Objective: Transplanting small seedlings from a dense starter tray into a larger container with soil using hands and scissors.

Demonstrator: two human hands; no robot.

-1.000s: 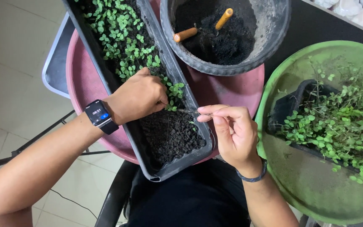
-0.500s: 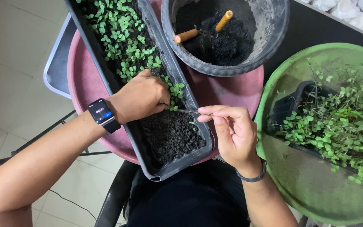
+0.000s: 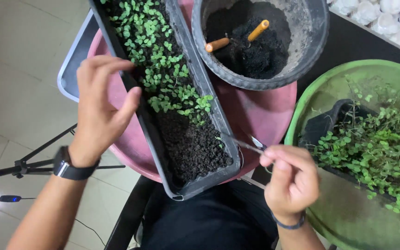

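Hands: left hand (image 3: 99, 109) open, lifted beside the seedling tray (image 3: 209, 120); right hand (image 3: 291, 178) pinches thin tweezers (image 3: 245, 145).

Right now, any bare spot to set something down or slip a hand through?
Bare soil at the near end of the long tray, below the seedlings, beside the right hand pinching a thin tool. A strip of pink basin shows between tray and black bowl. Left hand hovers over the tray's left rim. The green tub is crowded with plants.
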